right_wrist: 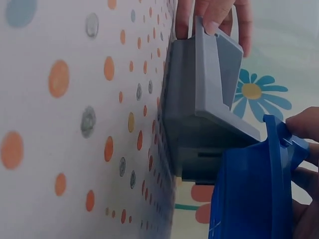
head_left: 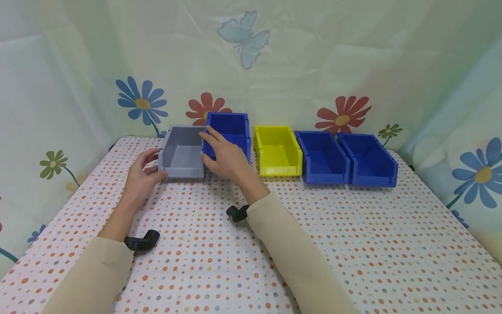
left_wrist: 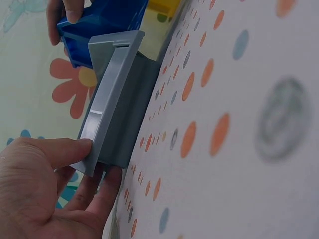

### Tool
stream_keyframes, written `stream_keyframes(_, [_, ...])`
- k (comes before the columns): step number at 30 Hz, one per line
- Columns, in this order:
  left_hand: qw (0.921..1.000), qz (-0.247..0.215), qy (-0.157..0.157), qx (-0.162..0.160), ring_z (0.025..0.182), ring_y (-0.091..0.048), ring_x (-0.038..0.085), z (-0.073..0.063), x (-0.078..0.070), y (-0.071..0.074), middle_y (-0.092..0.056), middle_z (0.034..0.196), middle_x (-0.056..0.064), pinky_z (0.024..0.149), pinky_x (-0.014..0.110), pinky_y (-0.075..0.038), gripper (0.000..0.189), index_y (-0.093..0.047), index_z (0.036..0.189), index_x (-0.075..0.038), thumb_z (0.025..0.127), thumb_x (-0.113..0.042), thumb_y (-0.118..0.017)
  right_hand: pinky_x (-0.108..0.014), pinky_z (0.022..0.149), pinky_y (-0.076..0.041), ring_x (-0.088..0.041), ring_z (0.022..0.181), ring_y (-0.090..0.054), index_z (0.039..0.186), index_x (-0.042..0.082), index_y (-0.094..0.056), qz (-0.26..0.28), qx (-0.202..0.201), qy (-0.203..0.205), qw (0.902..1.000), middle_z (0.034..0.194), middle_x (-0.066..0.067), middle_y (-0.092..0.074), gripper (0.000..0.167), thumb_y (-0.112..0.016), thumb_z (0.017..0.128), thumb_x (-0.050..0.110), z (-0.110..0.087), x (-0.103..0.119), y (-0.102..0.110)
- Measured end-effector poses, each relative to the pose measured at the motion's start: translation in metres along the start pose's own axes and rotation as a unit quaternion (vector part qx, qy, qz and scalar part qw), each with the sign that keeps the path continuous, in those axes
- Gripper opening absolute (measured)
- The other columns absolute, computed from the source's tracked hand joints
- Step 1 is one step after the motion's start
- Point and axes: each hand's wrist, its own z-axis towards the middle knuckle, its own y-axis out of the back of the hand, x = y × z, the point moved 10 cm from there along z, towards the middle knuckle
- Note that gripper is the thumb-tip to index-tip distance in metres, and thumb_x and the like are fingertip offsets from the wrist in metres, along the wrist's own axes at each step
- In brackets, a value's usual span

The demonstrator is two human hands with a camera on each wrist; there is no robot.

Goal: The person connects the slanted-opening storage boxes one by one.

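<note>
Currently, your left hand (head_left: pixel 142 174) grips the gray bin (head_left: pixel 183 172), right hand (head_left: pixel 226 156) the blue bin (head_left: pixel 232 124); likely light, stiff: hold left sides.

The dotted bench (head_left: pixel 208 266) bore a yellow bin (head_left: pixel 277 152), a grey bin (head_left: pixel 182 161) left of it, two blue bins (head_left: pixel 348 168) right.

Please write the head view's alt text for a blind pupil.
A person's left hand holds a grey bin; the right hand grips a blue bin. To their right stand a yellow bin and two more blue bins.
</note>
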Motion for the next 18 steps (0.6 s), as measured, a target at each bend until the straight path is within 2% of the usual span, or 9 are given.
stream_keyframes(6, [1.0, -0.002, 0.001, -0.002, 0.138, -0.053, 0.035, 0.0007, -0.0003, -0.0004, -0.04, 0.161, 0.014, 0.096, 0.018, -0.055, 0.075, -0.034, 0.161, -0.02, 0.097, 0.001, -0.065, -0.029, 0.05, -0.042, -0.02, 0.049, -0.046, 0.164, 0.03, -0.031, 0.001, 0.009, 0.001, 1.0, 0.174, 0.008, -0.019, 0.064, -0.053, 0.104, 0.038, 0.0018, -0.0014, -0.0003])
stream_keyframes(11, [1.0, 0.002, 0.003, -0.005, 0.138, -0.053, 0.034, 0.0015, -0.0014, 0.0003, -0.04, 0.161, 0.013, 0.103, 0.029, -0.055, 0.074, -0.034, 0.161, -0.02, 0.097, 0.0, -0.064, -0.03, 0.051, -0.044, -0.02, 0.049, -0.047, 0.164, 0.028, -0.031, 0.005, 0.009, 0.008, 0.9999, 0.174, 0.008, -0.018, 0.064, -0.052, 0.105, 0.038, 0.0026, -0.0011, -0.0008])
stream_keyframes(13, [1.0, 0.002, 0.005, -0.006, 0.138, -0.053, 0.034, 0.0014, -0.0012, 0.0002, -0.04, 0.161, 0.013, 0.107, 0.035, -0.054, 0.074, -0.034, 0.161, -0.02, 0.097, 0.001, -0.064, -0.03, 0.055, -0.047, -0.019, 0.052, -0.05, 0.164, 0.029, -0.03, 0.005, 0.014, 0.007, 0.9999, 0.174, 0.008, -0.018, 0.064, -0.052, 0.105, 0.039, 0.0028, -0.0017, -0.0019])
stream_keyframes(18, [0.9998, 0.007, 0.013, -0.009, 0.138, -0.053, 0.034, 0.0009, 0.001, 0.0, -0.04, 0.161, 0.013, 0.111, 0.042, -0.052, 0.074, -0.034, 0.161, -0.021, 0.097, 0.001, -0.064, -0.032, 0.064, -0.053, -0.019, 0.057, -0.057, 0.165, 0.029, -0.029, 0.006, 0.022, 0.005, 0.9997, 0.174, 0.008, -0.017, 0.064, -0.052, 0.105, 0.039, 0.0029, -0.0025, -0.0059])
